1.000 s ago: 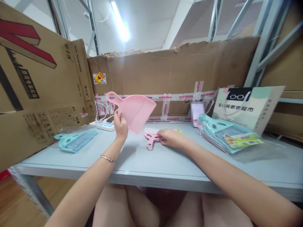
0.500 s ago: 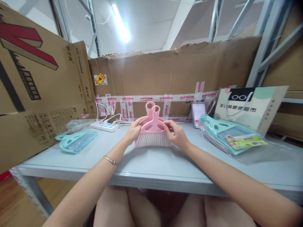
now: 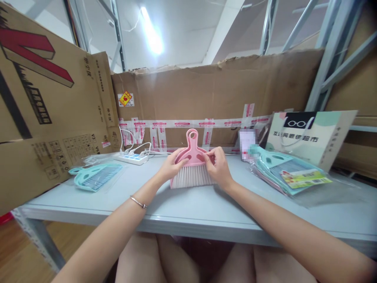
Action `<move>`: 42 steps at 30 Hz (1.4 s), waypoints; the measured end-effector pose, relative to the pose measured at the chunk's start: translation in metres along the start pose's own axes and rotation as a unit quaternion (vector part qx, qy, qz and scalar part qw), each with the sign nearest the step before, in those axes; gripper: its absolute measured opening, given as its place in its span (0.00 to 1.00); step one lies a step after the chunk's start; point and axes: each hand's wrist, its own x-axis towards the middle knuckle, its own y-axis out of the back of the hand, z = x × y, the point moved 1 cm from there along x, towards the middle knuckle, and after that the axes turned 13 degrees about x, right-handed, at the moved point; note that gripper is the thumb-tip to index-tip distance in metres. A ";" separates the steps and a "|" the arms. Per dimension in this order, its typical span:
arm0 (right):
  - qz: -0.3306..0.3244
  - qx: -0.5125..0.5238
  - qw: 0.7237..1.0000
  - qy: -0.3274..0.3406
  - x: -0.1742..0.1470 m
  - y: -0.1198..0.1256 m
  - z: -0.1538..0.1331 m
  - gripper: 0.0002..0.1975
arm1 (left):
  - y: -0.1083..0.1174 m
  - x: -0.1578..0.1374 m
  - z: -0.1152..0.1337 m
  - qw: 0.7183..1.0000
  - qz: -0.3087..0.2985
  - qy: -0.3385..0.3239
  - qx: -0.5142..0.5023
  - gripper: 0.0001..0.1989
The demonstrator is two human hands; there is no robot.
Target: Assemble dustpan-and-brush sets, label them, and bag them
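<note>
A pink hand brush (image 3: 194, 158) with white bristles stands upright over the middle of the table, lying against a pink dustpan (image 3: 188, 136) behind it. Their ringed handles overlap at the top. My left hand (image 3: 172, 165) is closed on the left side of the pair, its thumb across the front of the brush and its other fingers hidden behind. On the other side, my right hand (image 3: 218, 167) pinches the brush's right shoulder between thumb and fingers; whether it also touches the dustpan I cannot tell.
A turquoise dustpan-and-brush set (image 3: 96, 177) lies at left. Wrapped turquoise sets (image 3: 277, 161) are piled at right before a paper bag (image 3: 312, 145) and a phone (image 3: 247, 143). A power strip (image 3: 132, 158) sits at the back. Cardboard boxes (image 3: 218, 90) wall the table (image 3: 118, 208).
The brush has tilted and shifted so its handle lines up over the dustpan's handle. My left thumb has moved onto the brush's front. The pair sits slightly lower and further right.
</note>
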 end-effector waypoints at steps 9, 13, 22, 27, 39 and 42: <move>-0.132 0.135 0.973 -0.134 0.032 0.006 -0.013 0.15 | 0.001 -0.002 0.008 0.991 0.050 -0.047 0.116 0.13; -0.234 0.233 0.910 -0.250 0.053 0.003 -0.020 0.19 | 0.002 -0.004 0.009 0.989 0.027 -0.045 0.141 0.13; -0.134 0.260 0.899 -0.327 0.058 -0.011 -0.018 0.17 | 0.004 -0.003 0.009 0.983 0.005 -0.023 0.180 0.13; -0.080 0.243 0.903 -0.344 0.056 -0.013 -0.026 0.13 | 0.005 -0.003 0.010 0.985 0.002 -0.029 0.171 0.14; -0.131 0.284 0.886 -0.343 0.051 -0.003 -0.025 0.20 | 0.004 -0.003 0.012 0.990 0.002 -0.053 0.131 0.14; -0.162 0.309 0.870 -0.349 0.054 0.015 -0.006 0.24 | 0.006 -0.004 0.014 0.993 0.000 -0.044 0.114 0.15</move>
